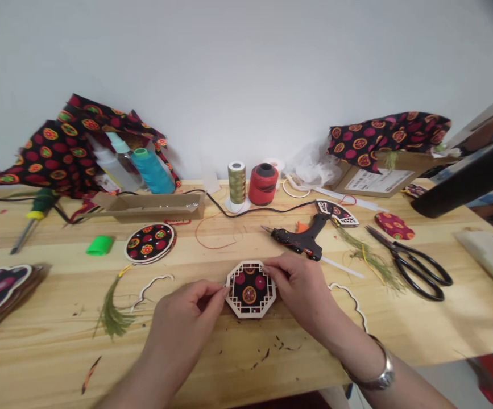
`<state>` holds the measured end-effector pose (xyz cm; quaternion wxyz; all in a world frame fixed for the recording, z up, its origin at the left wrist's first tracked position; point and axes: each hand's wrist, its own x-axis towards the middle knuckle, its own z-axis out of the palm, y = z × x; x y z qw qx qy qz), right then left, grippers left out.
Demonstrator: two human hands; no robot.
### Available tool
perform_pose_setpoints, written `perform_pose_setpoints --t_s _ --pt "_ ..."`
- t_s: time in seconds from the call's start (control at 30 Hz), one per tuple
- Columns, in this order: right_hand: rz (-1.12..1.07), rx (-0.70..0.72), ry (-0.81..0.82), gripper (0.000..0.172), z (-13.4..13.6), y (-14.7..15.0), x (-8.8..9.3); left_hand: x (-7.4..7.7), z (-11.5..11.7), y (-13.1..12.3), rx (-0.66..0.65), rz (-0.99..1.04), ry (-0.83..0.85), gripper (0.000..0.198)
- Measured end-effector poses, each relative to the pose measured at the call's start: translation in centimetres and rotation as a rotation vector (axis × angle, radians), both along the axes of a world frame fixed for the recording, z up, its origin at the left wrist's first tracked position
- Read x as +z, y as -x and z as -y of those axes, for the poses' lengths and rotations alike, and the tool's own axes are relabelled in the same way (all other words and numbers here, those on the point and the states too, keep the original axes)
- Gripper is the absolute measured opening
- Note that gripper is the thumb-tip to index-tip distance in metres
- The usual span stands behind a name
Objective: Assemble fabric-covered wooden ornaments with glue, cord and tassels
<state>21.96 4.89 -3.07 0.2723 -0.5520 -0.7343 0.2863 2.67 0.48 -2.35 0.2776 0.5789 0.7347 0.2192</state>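
An octagonal wooden frame piece (250,288) backed with black, red-dotted fabric lies flat on the wooden table (237,363). My left hand (186,318) pinches its left edge with fingertips together. My right hand (301,289) presses on its right edge, fingers curled over the rim. A black hot glue gun (303,238) lies just behind my right hand. A thin white scalloped frame piece (351,301) sits to the right of my right wrist, another (154,284) to the left of my left hand.
Black scissors (417,267), a green tassel (112,309), a round fabric piece (150,242), a green clip (100,245), thread spools (236,183), a red spool (263,183), cardboard boxes (152,205) and patterned fabric (65,147) surround the work spot. A screwdriver (33,218) lies far left.
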Motion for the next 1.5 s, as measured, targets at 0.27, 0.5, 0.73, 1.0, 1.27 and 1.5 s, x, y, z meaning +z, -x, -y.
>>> perform_pose_setpoints --t_s 0.27,0.5,0.73,1.0,1.27,1.5 --pt "0.024 -0.006 -0.06 0.018 0.0 0.0 -0.8 -0.7 0.1 0.1 -0.011 -0.021 -0.03 0.026" --pt "-0.034 -0.094 -0.131 0.019 -0.1 -0.7 -0.2 -0.1 0.2 0.5 -0.013 -0.033 -0.054 0.025" --pt "-0.03 0.1 -0.059 0.057 0.3 -3.0 1.8 -1.0 1.0 1.3 -0.126 -0.189 -0.333 0.073" --pt "0.144 0.4 -0.016 0.092 1.3 -1.2 1.4 -2.3 1.3 0.3 -0.257 -0.133 -0.288 0.088" --pt "0.231 0.412 -0.067 0.09 1.2 0.0 1.9 -1.6 1.4 0.7 -0.18 -0.042 -0.262 0.079" --pt "0.276 0.43 -0.094 0.081 1.1 0.4 2.0 -1.2 1.7 1.3 -0.151 0.005 -0.24 0.067"
